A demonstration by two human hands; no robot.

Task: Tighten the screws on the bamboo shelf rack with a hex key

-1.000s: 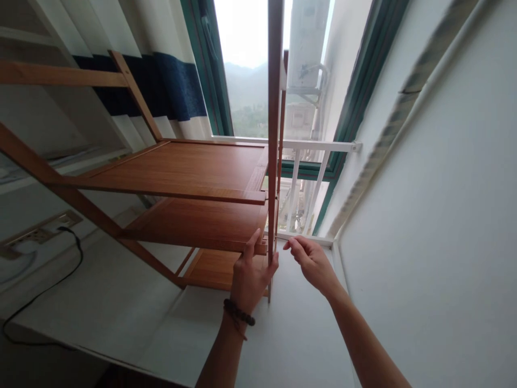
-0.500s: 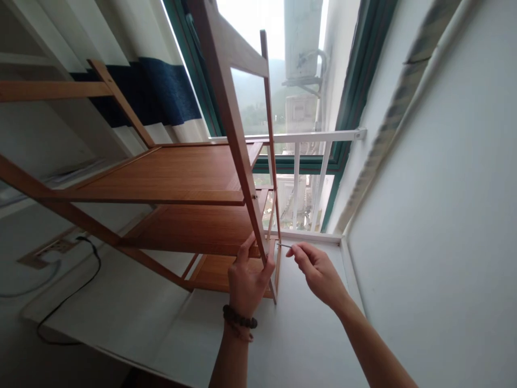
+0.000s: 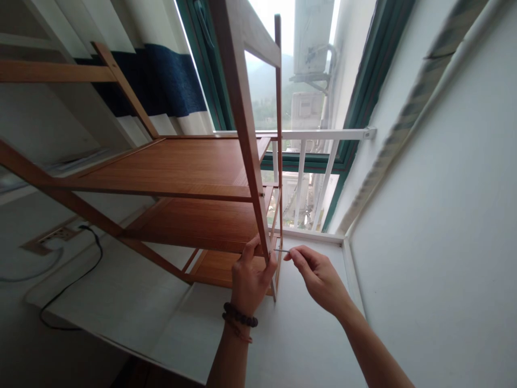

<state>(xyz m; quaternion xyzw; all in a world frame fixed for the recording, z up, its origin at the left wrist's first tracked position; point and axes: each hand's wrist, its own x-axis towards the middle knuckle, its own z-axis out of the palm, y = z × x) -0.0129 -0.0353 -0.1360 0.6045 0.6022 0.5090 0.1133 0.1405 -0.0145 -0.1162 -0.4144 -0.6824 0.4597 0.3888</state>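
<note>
A brown wooden shelf rack with several tiers stands on a white surface. My left hand, with a dark bead bracelet at the wrist, grips the rack's front right post near the middle shelf, fingers on one side and thumb on the other. In a pinch of thumb and fingers, my right hand holds a thin metal rod, which looks like a hex key. Its far tip points at the post's outer side, close to my left thumb; whether it sits in a screw I cannot make out.
A green-framed window with a white railing lies behind the rack. To the right rises a white wall. A striped curtain hangs at the back left. On the left a black cable runs from a wall socket.
The rod's tip has come nearer to the post and my left thumb. My left hand keeps its hold on the post. The whole view has shifted slightly.
</note>
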